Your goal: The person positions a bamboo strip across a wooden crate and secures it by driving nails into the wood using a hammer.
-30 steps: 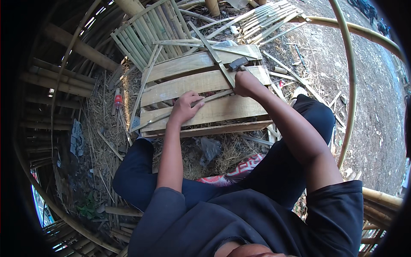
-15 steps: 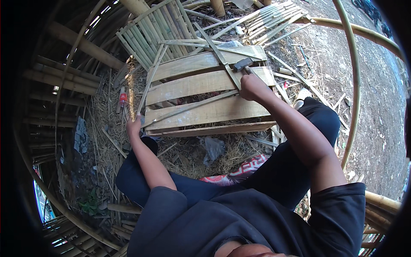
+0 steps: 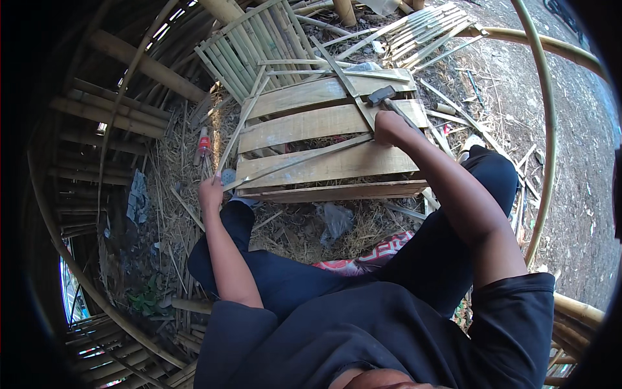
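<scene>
A slatted wooden crate (image 3: pixel 278 170) lies in front of my crossed legs. Thin bamboo strips, joined into a rough frame, rest across its top. My left hand (image 3: pixel 210 192) is closed around the frame's near left corner, just off the crate's edge, where a side strip (image 3: pixel 241 123) meets the near strip (image 3: pixel 298 159). Over the crate's right part, my right hand (image 3: pixel 392 129) grips a hammer (image 3: pixel 381 96), its dark head pointing away from me. That fist sits by the corner where the near strip meets a slanting strip (image 3: pixel 343 81); whether it also touches them is hidden.
Behind the crate lean a bamboo slat panel (image 3: pixel 256 48) and another slatted piece (image 3: pixel 427 35). A red-labelled bottle (image 3: pixel 204 144) lies at the left in straw. Curved bamboo poles (image 3: pixel 541 129) arch at the right. Clear plastic (image 3: pixel 337 222) and a red-white sack (image 3: pixel 369 256) lie near my legs.
The whole view has shifted slightly. Against the crate, my left hand and the frame's near left corner have moved a little left. The hammer has tilted, showing more of its handle.
</scene>
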